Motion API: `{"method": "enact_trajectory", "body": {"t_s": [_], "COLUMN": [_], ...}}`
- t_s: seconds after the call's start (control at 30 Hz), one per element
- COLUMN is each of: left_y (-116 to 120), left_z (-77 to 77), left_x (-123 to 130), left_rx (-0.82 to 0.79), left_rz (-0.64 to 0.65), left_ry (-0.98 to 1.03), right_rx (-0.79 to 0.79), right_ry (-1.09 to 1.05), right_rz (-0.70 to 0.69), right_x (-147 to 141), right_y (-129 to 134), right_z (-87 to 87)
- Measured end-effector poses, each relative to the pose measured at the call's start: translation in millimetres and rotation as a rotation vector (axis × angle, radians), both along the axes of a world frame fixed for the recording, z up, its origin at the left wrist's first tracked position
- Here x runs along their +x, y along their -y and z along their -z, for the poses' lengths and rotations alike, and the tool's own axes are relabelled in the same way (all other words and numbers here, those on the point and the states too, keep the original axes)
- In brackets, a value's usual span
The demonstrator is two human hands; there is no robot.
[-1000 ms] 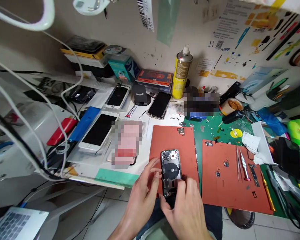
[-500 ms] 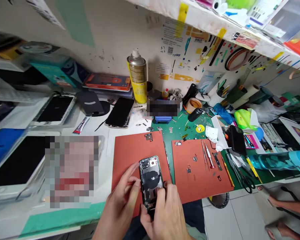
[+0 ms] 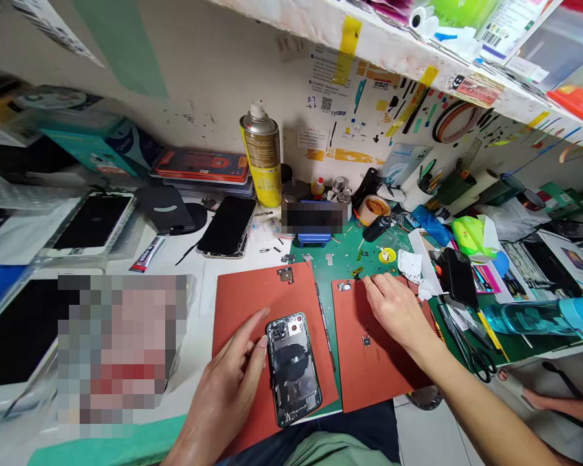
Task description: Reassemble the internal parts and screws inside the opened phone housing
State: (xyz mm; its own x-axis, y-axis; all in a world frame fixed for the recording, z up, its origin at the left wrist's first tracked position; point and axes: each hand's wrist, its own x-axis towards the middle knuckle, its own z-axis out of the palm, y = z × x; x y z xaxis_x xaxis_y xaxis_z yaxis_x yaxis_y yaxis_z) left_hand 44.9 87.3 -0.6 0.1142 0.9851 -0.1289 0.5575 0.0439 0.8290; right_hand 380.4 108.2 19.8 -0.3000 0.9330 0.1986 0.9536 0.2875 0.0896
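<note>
An opened phone housing [image 3: 294, 369] lies on the left red-brown mat [image 3: 243, 291], its metal inside and small parts facing up. My left hand [image 3: 236, 366] rests at the housing's left edge, fingers apart, holding nothing. Over the upper part of the right red-brown mat [image 3: 359, 382], my right hand [image 3: 393, 307] reaches down with its fingers pressed together near the mat's top edge; what they hold, if anything, is too small to tell. A small metal part [image 3: 366, 341] lies below that hand. Between the mats is a thin metal tool [image 3: 324, 327].
Scissors [image 3: 479, 362] and a blue water bottle [image 3: 529, 316] lie on the right. A spray can [image 3: 263, 158] stands at the back. Phones and a tube [image 3: 148, 254] are on the left. Another person's legs [image 3: 547, 401] show at the lower right.
My right hand has left the phone housing and moved right and forward to the right mat. My left hand stays beside the housing. The view has shifted slightly.
</note>
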Motion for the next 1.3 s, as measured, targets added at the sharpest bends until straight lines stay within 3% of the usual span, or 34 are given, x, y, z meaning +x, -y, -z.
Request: {"method": "enact_trajectory", "body": {"t_s": [0.37, 0.6, 0.7, 0.8, 0.93, 1.1, 1.3], "left_y": [4, 11, 13, 16, 18, 19, 19], "left_z": [-2.1, -2.8, -3.5, -3.3, -2.4, 1.2, 5.7], "left_x": [1, 1, -1, -4, -8, -11, -10], "left_rx": [0.024, -0.028, -0.026, -0.020, 0.004, 0.077, 0.140], "left_rz": [0.049, 0.069, 0.079, 0.091, 0.077, 0.068, 0.077], "left_ry": [-0.021, 0.023, 0.025, 0.041, 0.052, 0.058, 0.077], "right_rx": [-0.044, 0.111, 0.235, 0.386, 0.321, 0.251, 0.277], "right_ry": [0.157, 0.074, 0.074, 0.110, 0.014, 0.018, 0.081], "right_rz": [-0.188, -0.211, -0.213, -0.309, -0.441, -0.467, -0.451], "right_x": [9, 10, -11, -47, -98, -138, -161], "right_y": [-22, -10, 11, 38, 63, 66, 59], "right_z": [6.5, -3.0, -11.7, -20.0, -23.2, -17.4, -10.6]}}
